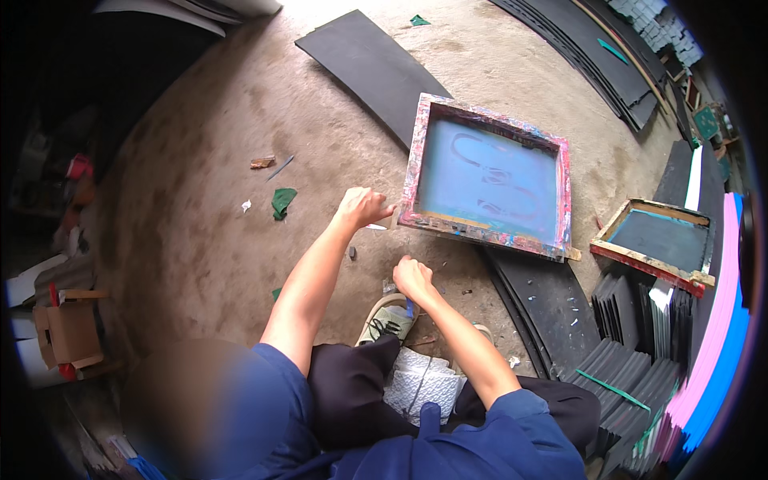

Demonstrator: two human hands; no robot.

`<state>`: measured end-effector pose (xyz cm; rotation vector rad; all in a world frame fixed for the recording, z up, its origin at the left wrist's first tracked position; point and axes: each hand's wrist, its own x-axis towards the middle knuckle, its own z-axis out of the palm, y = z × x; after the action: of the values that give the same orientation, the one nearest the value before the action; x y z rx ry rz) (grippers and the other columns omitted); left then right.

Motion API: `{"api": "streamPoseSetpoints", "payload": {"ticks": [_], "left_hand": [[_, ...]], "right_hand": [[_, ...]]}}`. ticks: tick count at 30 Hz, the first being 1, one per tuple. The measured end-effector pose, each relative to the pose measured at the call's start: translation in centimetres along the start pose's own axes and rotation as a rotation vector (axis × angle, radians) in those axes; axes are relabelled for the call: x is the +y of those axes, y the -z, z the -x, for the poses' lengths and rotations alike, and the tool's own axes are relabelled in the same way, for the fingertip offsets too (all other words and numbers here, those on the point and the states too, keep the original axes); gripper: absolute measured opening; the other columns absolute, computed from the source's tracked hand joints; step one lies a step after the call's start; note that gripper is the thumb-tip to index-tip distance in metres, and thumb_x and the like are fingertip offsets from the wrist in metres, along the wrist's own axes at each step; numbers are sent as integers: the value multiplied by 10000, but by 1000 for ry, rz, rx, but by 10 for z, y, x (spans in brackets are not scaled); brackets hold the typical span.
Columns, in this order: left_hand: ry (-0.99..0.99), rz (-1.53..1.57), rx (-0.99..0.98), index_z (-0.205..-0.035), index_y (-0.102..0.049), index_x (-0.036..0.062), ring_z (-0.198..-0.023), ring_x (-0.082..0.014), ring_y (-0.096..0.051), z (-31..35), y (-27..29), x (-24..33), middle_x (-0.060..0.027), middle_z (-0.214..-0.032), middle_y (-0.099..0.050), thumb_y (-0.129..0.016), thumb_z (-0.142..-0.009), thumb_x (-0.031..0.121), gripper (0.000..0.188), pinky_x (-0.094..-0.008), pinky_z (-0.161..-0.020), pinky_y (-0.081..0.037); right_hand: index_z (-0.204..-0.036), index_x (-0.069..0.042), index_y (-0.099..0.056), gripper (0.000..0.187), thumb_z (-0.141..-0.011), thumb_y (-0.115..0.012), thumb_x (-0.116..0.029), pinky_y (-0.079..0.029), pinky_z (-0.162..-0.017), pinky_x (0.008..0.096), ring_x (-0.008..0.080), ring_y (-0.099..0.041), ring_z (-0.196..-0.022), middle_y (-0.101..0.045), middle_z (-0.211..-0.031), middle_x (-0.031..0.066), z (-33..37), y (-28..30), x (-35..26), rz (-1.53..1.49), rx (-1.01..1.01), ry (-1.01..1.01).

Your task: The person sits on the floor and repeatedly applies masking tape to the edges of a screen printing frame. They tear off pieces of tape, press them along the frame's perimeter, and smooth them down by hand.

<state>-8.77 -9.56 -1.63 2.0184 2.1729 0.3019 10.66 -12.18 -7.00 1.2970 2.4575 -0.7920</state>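
A paint-stained wooden screen-printing frame (486, 232) with blue mesh (456, 192) lies tilted ahead of me, right of centre. Pale, looping sole-like outlines show on its mesh. My left hand (364, 208) is closed at the frame's near left corner; a small whitish piece (376, 226) shows under its fingers, and what it grips is not clear. Nearer to me, my right hand (414, 277) is closed above my shoe (388, 322). A narrow blue piece (410, 307) shows just below that hand; whether the fingers hold it cannot be made out.
Black sheets (372, 72) lie beneath and beyond the frame. A smaller screen frame (652, 274) rests at right above bundled black sheets (616, 372). Green scraps (283, 203) litter the concrete floor. A cardboard box (70, 332) stands at left; white crumpled material (420, 384) sits between my legs.
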Motion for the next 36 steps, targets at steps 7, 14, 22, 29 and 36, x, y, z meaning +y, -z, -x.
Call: {"api": "streamPoseSetpoints", "payload": {"ticks": [7, 14, 22, 29, 36], "left_hand": [[64, -3, -93, -728, -667, 69, -635, -322, -629, 15, 12, -11, -174, -610, -608, -536, -808, 484, 442, -410, -619, -506], [125, 460, -212, -889, -670, 5, -649, -326, -615, 15, 29, -18, -232, -662, -597, -515, -829, 467, 492, -407, -636, -471], [115, 132, -58, -805, -692, 96, -695, -340, -625, 21, 21, -10, -185, -674, -625, -515, -799, 492, 434, -418, -662, -504], [57, -7, 22, -705, -663, 100, -614, -318, -621, 16, 5, -13, -156, -593, -600, -582, -768, 472, 386, -399, -598, -504], [58, -2, 6, -662, -639, 74, -600, -316, -618, 16, -2, -12, -161, -575, -590, -571, -771, 455, 402, -410, -581, -496]], "right_hand": [[-977, 2, -474, 255, -875, -435, -228, -467, -702, 481, 365, -604, -763, -609, -740, 233, -24, 97, 13, -39, 382, 84], [-1004, -8, -469, 265, -888, -405, -237, -373, -819, 530, 363, -530, -962, -610, -839, 232, -42, 78, 38, -45, 252, 99], [-1035, -17, -454, 273, -898, -397, -246, -355, -828, 562, 358, -520, -992, -618, -865, 218, -47, 74, 43, -51, 239, 92], [-1029, -8, -439, 280, -895, -404, -252, -378, -848, 532, 361, -608, -841, -631, -743, 207, -28, 76, 10, -49, 331, 28], [-953, 28, -414, 261, -881, -385, -222, -486, -678, 510, 406, -631, -729, -616, -699, 259, -27, 54, -26, -135, 306, -13]]}}
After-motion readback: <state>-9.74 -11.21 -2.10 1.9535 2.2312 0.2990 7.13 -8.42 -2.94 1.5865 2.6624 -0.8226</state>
